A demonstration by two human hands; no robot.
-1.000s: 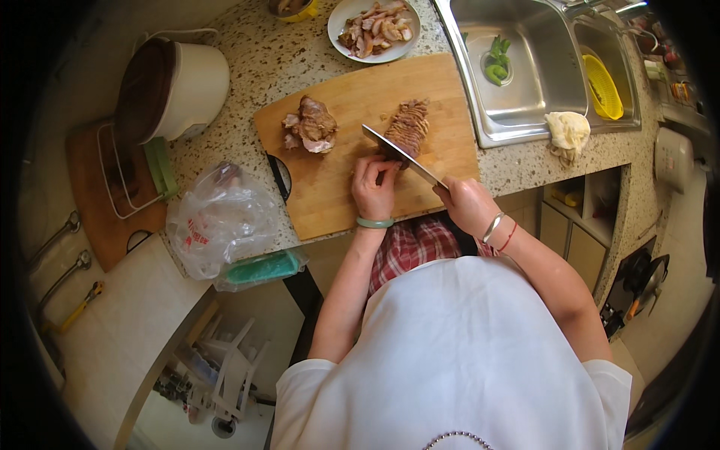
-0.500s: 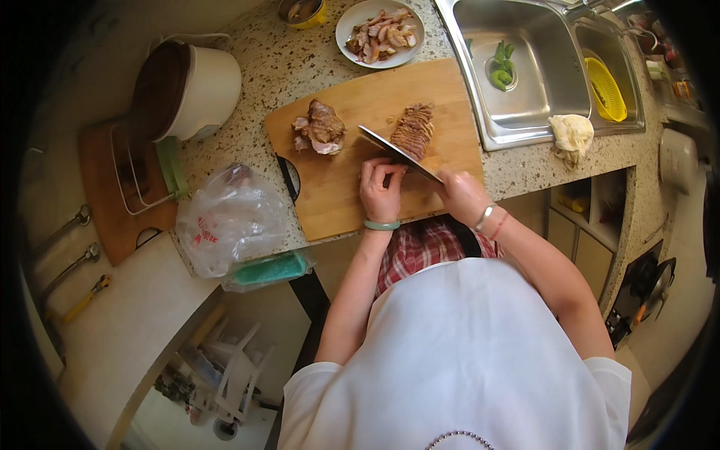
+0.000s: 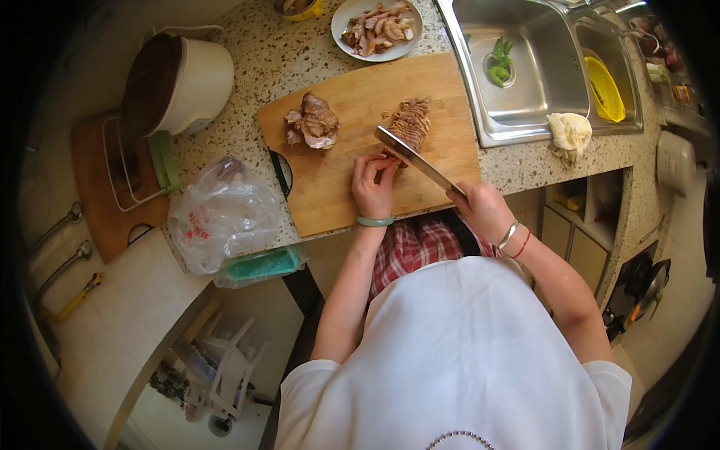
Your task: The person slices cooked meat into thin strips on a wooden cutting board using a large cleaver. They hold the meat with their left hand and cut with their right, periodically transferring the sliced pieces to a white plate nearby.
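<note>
My right hand (image 3: 484, 213) is closed round the handle of a kitchen knife (image 3: 421, 162). Its blade slants up and left across the near end of a row of thinly sliced cooked meat (image 3: 412, 122). Beside the blade, my left hand (image 3: 373, 184) has its fingers bent and closed on the near end of that meat, which the fingers and blade partly hide. Both hands are over a wooden cutting board (image 3: 345, 196). A larger uncut chunk of cooked meat (image 3: 313, 121) lies on the board's left part.
Behind the board stands a white plate (image 3: 414, 46) of cut meat, near a yellow bowl (image 3: 307, 13). A steel sink (image 3: 480, 124) with green vegetables (image 3: 499, 63) and a cloth (image 3: 569, 134) is at right. Left are a plastic bag (image 3: 225, 217) and a white cooker (image 3: 199, 82).
My right hand has drawn the knife back to the right and toward me. My left hand stays at the near end of the meat. The view has shifted slightly.
</note>
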